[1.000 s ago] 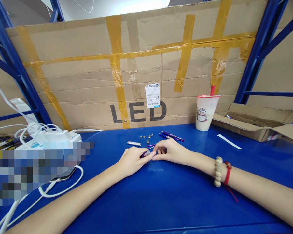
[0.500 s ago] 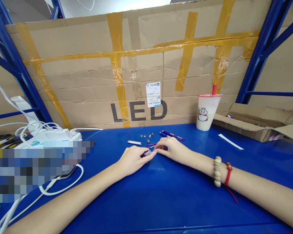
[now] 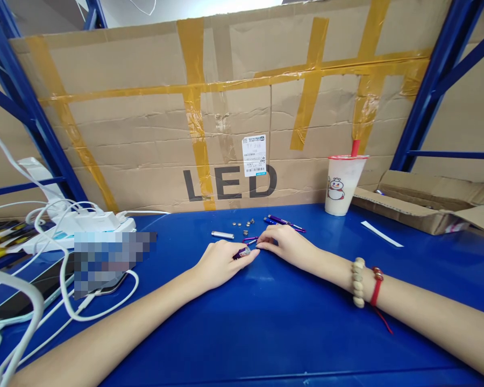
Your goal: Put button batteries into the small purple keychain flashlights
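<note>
My left hand [image 3: 221, 264] is closed around a short dark purple tube [image 3: 242, 252] with a silvery end. Close beside it, my right hand [image 3: 284, 242] has its thumb and index finger pinched near the tube's end; what is between those fingertips is too small to make out. Behind the hands lie a silver cylinder [image 3: 222, 235], several small button-like metal pieces [image 3: 246, 233] and a purple pen-like piece [image 3: 284, 221] next to a blue one. Another thin purple piece [image 3: 250, 241] lies just beyond the fingertips.
A cup with a red straw [image 3: 342, 188] stands at the back right, near a white strip [image 3: 382, 234] and an open cardboard box [image 3: 411, 212]. White cables and a power strip [image 3: 92, 221] occupy the left. A large cardboard sheet [image 3: 145, 140] rises behind the blue table [image 3: 266, 333].
My right fingertips have shifted very slightly, and the thin purple piece beyond them shows a little more. My left hand keeps its hold on the tube.
</note>
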